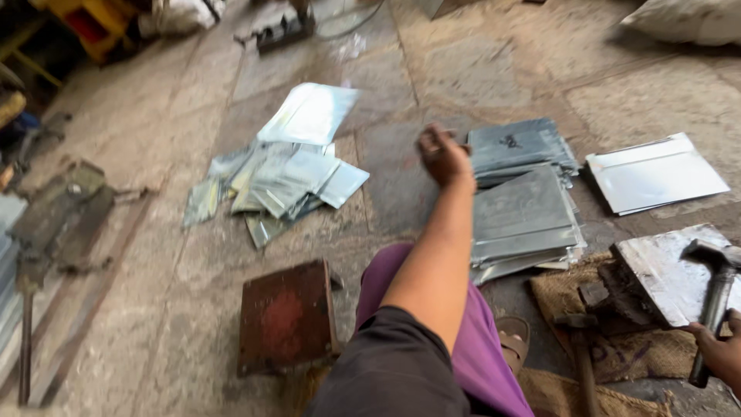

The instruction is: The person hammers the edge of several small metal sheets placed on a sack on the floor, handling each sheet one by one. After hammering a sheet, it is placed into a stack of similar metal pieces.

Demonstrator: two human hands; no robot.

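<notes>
My left hand (443,157) is stretched out toward twelve o'clock, fingers curled loosely together and holding nothing, hovering just beside the stack of grey rectangular sheet-metal pieces (522,216). That stack lies at about one o'clock, squared up, I judge so single pieces lift off easily. My right hand (719,354), at four o'clock, is wrapped tight around the handle of a dark steel hammer (716,293), whose head rests on the scuffed metal plate (673,270) atop sacking. Finished shiny folded sheets (289,181) lie scattered at eleven o'clock, well apart. The right hand is cut off by the frame; the left hand is motion-blurred.
</notes>
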